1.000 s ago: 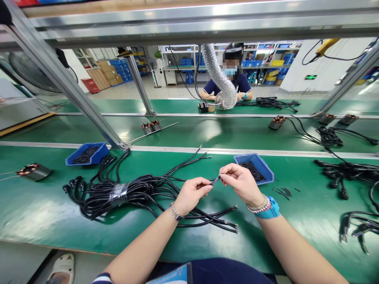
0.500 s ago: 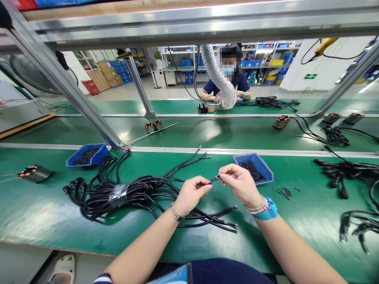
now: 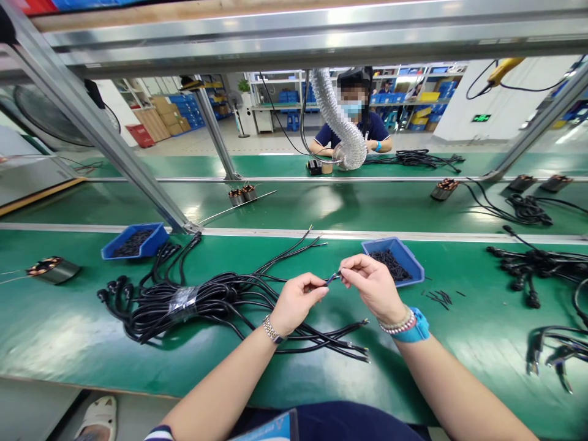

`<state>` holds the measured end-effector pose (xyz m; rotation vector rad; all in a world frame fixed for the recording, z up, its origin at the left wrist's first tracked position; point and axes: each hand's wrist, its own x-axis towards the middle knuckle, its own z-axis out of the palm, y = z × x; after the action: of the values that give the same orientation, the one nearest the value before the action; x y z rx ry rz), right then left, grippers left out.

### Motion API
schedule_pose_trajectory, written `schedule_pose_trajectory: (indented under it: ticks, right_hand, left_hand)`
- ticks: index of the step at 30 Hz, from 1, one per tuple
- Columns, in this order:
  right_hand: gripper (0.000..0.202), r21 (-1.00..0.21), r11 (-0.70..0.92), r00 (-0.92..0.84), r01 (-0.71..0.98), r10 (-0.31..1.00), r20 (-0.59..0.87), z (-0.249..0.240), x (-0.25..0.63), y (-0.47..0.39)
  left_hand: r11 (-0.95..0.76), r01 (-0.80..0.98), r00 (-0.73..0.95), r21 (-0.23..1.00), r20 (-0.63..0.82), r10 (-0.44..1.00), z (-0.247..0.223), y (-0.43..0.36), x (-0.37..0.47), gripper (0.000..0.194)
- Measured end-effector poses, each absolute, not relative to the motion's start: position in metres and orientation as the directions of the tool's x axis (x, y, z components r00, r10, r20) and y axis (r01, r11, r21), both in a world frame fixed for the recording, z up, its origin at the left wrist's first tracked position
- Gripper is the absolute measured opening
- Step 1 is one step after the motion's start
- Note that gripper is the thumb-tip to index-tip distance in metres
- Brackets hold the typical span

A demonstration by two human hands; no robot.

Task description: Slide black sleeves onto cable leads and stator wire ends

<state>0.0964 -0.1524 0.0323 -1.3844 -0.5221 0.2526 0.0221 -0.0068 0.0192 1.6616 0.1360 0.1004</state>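
My left hand [image 3: 297, 301] pinches the end of a black cable near the middle of the green table [image 3: 193, 373]. Thin coloured wires [image 3: 332, 279] stick out from its fingertips to the right. At their far end my right hand [image 3: 373, 286] has its thumb and fingers pressed together on the wire tips; any small part between them is too small to make out. A taped bundle of black cables [image 3: 184, 303] lies left of my hands, with cable ends reaching under my left wrist. Just behind my right hand stands a blue bin [image 3: 411, 262] of short black tubes.
Another blue bin [image 3: 154, 244] stands at the left, near a metal stator [image 3: 54, 269]. Loose black tubes [image 3: 440, 298] and more cables [image 3: 537, 266] lie at the right. A person [image 3: 353, 128] sits opposite, behind a silver hose [image 3: 337, 116] and metal frame posts.
Both my hands stay almost where they were, still at the wires. On the middle belt, the stators and cables have shifted slightly to the right. The person opposite has moved the head a little.
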Motion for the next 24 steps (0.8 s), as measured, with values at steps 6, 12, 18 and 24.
schedule_pose_trajectory:
  ticks: [6,12,18,24]
  right_hand:
    - [0.012,-0.982,0.152,0.852,0.109,0.494,0.171,0.0322,0.0964,-0.1519]
    - [0.013,-0.978,0.187,0.862,0.089,0.478,0.170,0.0280,0.0947,-0.1516]
    - [0.013,-0.976,0.191,0.855,0.103,0.485,0.185,0.0274,0.0940,-0.1515]
    - [0.012,-0.975,0.191,0.850,0.114,0.490,0.196,0.0283,0.0961,-0.1509]
  left_hand:
    - [-0.079,0.035,0.987,0.996,-0.021,0.161,0.0179,-0.0070,0.0224,0.016]
    - [-0.056,0.029,0.984,0.998,-0.018,0.178,0.0158,-0.0088,0.0227,0.018]
    - [-0.035,0.039,0.985,0.999,-0.033,0.168,0.0166,-0.0088,0.0226,0.017]
    - [-0.033,0.050,0.988,0.998,-0.044,0.145,0.0208,-0.0087,0.0214,0.019]
